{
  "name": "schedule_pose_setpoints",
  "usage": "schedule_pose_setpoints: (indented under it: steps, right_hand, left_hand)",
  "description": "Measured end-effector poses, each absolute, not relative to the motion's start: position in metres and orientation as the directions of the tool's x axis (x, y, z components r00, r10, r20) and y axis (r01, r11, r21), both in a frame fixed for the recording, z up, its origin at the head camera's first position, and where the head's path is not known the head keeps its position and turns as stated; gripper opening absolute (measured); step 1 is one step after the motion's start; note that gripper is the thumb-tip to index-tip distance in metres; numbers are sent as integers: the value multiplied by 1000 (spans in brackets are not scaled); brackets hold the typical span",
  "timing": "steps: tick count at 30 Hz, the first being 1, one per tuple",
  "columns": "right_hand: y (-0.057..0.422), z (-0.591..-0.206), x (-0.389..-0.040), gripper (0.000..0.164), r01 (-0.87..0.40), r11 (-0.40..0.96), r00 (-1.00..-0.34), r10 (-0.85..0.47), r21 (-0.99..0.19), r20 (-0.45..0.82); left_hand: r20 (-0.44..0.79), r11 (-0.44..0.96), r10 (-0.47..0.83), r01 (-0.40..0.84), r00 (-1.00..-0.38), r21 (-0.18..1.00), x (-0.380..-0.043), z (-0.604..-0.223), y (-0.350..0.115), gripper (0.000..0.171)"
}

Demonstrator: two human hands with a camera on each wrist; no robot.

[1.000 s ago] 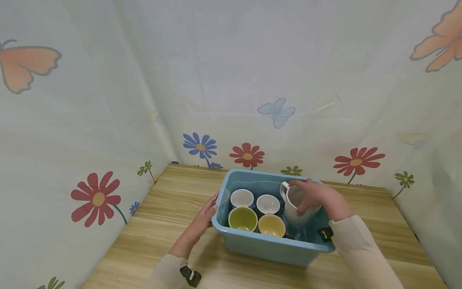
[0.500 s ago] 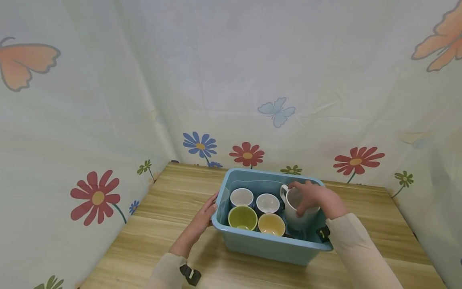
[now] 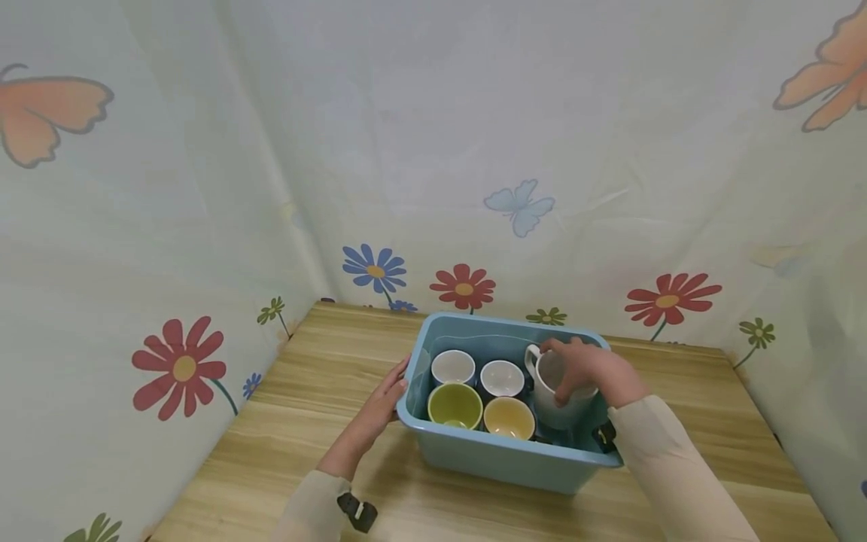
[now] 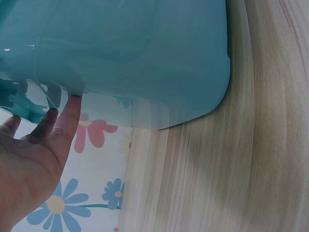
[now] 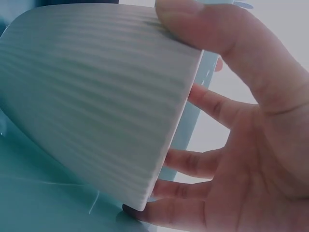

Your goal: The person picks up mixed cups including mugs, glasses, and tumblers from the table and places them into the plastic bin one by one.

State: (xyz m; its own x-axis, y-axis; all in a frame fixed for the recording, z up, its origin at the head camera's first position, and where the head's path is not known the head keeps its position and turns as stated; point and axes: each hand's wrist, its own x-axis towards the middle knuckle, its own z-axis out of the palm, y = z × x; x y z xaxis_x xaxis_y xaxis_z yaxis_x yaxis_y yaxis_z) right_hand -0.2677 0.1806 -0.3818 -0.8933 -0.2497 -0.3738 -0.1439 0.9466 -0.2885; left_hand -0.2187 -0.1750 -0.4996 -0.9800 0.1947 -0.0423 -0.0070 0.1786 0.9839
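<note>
My right hand [image 3: 596, 370] reaches into a light blue plastic tub [image 3: 497, 461] from the right and grips a white mug [image 3: 554, 412] by its rim. In the right wrist view the mug [image 5: 91, 96] shows a ribbed side, with the thumb over it and the other fingers across the mouth. Its handle points left toward the other mugs. At the tub's left end, my left hand [image 3: 375, 414] rests against the outside below the rim. The left wrist view shows its fingers [image 4: 67, 123] extended, tips at the tub wall.
Left of the white mug stand a green-lined cup [image 3: 455, 406], a yellow-lined mug [image 3: 509, 418] and two white-lined cups, one being a dark mug [image 3: 503, 379]. The tub stands on a wood-grain table [image 3: 325, 354], with a flowered cloth [image 3: 433, 150] behind and at the sides.
The right hand and the white mug have sunk slightly lower in the tub. The left hand keeps its place at the tub's left end.
</note>
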Motion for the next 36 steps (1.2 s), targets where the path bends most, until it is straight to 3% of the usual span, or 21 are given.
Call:
schedule_pose_setpoints:
  steps: [29, 36]
  right_hand:
    - [166, -383, -261, 97, 25, 959, -904, -99, -284, -417]
    - [164, -386, -260, 99, 15, 956, -909, -109, -292, -402]
  left_hand:
    - [-50, 173, 191, -17, -980, 985, -217, -499, -173, 57]
    - [-50, 176, 200, -14, -979, 984, -219, -497, -174, 58]
